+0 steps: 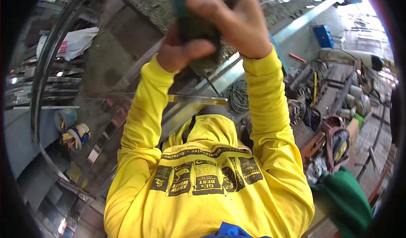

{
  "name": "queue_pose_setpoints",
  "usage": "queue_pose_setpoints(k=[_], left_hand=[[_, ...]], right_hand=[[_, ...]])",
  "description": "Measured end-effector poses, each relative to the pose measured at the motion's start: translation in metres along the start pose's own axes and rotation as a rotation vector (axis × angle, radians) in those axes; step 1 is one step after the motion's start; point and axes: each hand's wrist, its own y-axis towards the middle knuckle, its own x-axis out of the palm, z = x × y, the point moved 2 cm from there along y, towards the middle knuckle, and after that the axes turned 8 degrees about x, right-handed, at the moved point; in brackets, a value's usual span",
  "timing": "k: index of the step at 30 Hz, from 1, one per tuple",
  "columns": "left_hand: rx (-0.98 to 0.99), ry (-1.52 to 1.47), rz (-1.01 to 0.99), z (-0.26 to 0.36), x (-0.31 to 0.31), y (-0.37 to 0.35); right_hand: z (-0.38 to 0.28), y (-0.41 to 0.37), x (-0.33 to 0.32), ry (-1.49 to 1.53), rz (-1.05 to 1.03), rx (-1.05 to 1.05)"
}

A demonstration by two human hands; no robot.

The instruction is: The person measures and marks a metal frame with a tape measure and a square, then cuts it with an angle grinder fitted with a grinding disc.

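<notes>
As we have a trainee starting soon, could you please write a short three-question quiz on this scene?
1. What colour are the long fabric sleeves?
2. True or false: only the bare left hand touches the blurred green-and-dark object.
3. Which lies nearer the right sleeve: (a) the coiled grey wire or (b) the white sack with red lettering?

Key: 1. Yellow; 2. False; 3. a

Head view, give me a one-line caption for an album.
Yellow-sleeved left hand and right hand around a blurred green-and-dark object, amid workshop clutter.
</notes>
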Motion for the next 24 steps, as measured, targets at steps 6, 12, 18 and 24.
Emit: queue_pose_setpoints(k=[6, 12, 18, 24], left_hand=[[-0.131, -0.274, -0.448, -0.075, 0.136, -0.02], [-0.195, -0.362, -0.696, -0.139, 0.256, -0.081], [-0.249, 0.0, -0.689, -0.207, 0.289, -0.189], [-0.424, 0.622, -0.943, -0.171, 0.208, -0.227]], right_hand=[[-0.017, -0.136, -0.084, 0.008, 0.345, -0.099], [-0.001, -0.293, -0.14, -0.113, 0.742, -0.071], [0.107, -0.429, -0.168, 0.383, 0.819, 0.177], [0.223, -0.504, -0.123, 0.901, 0.699, 0.294]])
